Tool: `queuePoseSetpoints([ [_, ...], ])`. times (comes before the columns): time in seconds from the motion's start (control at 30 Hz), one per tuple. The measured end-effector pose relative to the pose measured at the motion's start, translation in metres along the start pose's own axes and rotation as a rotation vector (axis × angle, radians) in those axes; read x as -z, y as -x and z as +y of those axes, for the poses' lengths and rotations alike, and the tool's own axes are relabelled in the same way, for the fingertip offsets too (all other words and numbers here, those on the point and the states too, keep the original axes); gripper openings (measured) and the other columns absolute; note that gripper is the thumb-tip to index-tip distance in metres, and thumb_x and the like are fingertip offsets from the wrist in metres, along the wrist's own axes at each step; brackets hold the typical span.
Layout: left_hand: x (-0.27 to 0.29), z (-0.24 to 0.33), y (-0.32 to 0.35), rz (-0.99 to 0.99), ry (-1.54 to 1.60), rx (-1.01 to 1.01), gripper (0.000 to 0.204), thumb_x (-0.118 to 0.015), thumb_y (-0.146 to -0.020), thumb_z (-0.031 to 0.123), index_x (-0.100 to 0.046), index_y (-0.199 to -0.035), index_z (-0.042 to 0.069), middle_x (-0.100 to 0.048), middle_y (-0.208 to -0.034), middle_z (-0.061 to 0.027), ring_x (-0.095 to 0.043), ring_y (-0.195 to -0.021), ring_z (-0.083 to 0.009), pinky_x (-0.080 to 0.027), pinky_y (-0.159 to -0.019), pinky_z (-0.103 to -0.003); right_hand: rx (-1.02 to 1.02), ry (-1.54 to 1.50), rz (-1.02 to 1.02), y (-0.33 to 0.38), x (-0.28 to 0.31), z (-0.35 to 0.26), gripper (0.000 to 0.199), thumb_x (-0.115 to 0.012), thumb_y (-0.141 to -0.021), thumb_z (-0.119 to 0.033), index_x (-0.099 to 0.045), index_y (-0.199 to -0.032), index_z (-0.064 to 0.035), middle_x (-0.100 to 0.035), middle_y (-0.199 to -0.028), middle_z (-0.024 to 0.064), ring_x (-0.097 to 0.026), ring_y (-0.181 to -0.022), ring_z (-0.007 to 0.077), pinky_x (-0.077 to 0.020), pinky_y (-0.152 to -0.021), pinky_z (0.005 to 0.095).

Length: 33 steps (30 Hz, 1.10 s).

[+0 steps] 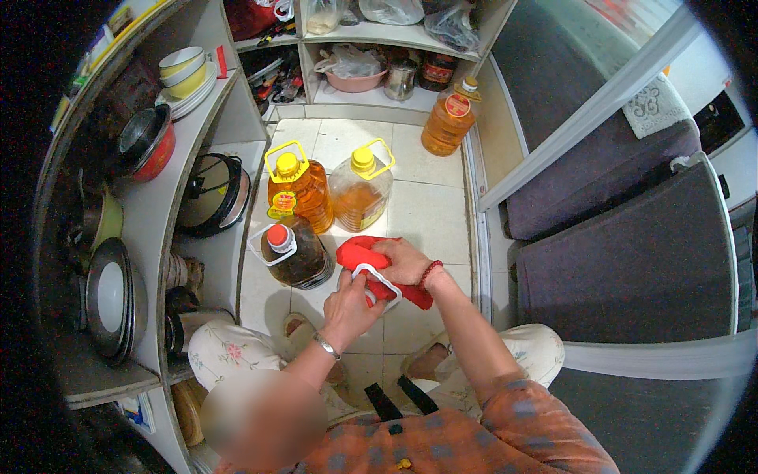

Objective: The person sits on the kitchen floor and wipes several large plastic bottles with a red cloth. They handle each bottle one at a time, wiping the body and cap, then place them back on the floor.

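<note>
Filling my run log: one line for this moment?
left hand: grips white handle | right hand: presses red cloth | nearby: dark jug

Single head-worn fisheye view, looking steeply down onto tiled floor (426,213); shelves (150,205) curve at left rim.

Both forearms extend forward from the lower edge. The left hand (347,304) has its fingers curled closed in a grip. The right hand (404,261), just beyond it, presses palm down.
</note>
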<state>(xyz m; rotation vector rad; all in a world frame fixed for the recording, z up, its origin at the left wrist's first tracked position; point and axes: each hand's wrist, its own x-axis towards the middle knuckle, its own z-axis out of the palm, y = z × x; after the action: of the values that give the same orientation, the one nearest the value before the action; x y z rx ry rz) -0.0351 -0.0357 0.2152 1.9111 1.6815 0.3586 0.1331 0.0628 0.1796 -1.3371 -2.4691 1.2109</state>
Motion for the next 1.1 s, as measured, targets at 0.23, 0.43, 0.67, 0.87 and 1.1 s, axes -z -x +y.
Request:
queuePoseSetpoints([
  [0.23, 0.006, 0.005, 0.001, -0.01, 0.048, 0.016, 0.058, -0.076, -0.072, 0.035, -0.053, -0.114, 0.002, -0.052, -0.11, -0.0175, -0.064, -0.086, -0.038, -0.053, -0.074, -0.046, 0.023, -0.11, 0.25, 0.014, -0.021, -0.002, 0.061, -0.061, -0.084, -0.041, -0.049, -0.133, -0.0076, -0.05, -0.134, 0.0183, -0.043, -0.129, 0.0325, -0.0335, -0.108, 0.0397],
  [0.43, 0.001, 0.001, -0.001, -0.023, 0.004, 0.018, 0.068, -0.073, -0.074, 0.033, -0.046, -0.13, 0.005, -0.049, -0.121, -0.0184, -0.063, -0.091, -0.0374, -0.053, -0.077, -0.044, -0.123, -0.073, 0.375, 0.019, -0.029, -0.002, 0.055, -0.065, -0.081, -0.038, -0.053, -0.125, -0.0075, -0.054, -0.127, 0.0184, -0.051, -0.118, 0.0358, -0.0406, -0.101, 0.043],
  [0.67, 0.003, -0.005, 0.001, -0.041, 0.07, -0.033, 0.066, -0.071, -0.072, 0.031, -0.046, -0.131, 0.014, -0.043, -0.135, -0.017, -0.062, -0.099, -0.0382, -0.051, -0.084, -0.045, -0.331, -0.467, 0.566, 0.024, -0.037, 0.017, 0.034, -0.063, -0.084, -0.029, -0.059, -0.11, -0.0079, -0.067, -0.1, 0.0173, -0.063, -0.092, 0.0364, -0.0493, -0.081, 0.0439],
  [0.87, 0.001, -0.012, 0.001, 0.027, 0.049, -0.026, 0.055, -0.071, -0.071, 0.025, -0.051, -0.12, 0.013, -0.042, -0.13, -0.0176, -0.063, -0.092, -0.0383, -0.052, -0.078, -0.047, -0.316, -0.374, 0.579, 0.03, -0.043, 0.011, 0.039, -0.063, -0.084, -0.032, -0.058, -0.114, -0.0085, -0.066, -0.101, 0.0198, -0.063, -0.096, 0.037, -0.05, -0.083, 0.0427],
  [1.1, 0.0, -0.026, 0.002, 0.167, 0.01, -0.042, 0.043, -0.07, -0.073, 0.023, -0.055, -0.112, 0.012, -0.048, -0.115, -0.0177, -0.061, -0.09, -0.0385, -0.05, -0.078, -0.047, -0.283, -0.239, 0.687, 0.038, -0.062, 0.005, 0.038, -0.063, -0.086, -0.026, -0.055, -0.119, -0.0076, -0.066, -0.104, 0.0177, -0.063, -0.097, 0.0315, -0.0488, -0.083, 0.039],
])
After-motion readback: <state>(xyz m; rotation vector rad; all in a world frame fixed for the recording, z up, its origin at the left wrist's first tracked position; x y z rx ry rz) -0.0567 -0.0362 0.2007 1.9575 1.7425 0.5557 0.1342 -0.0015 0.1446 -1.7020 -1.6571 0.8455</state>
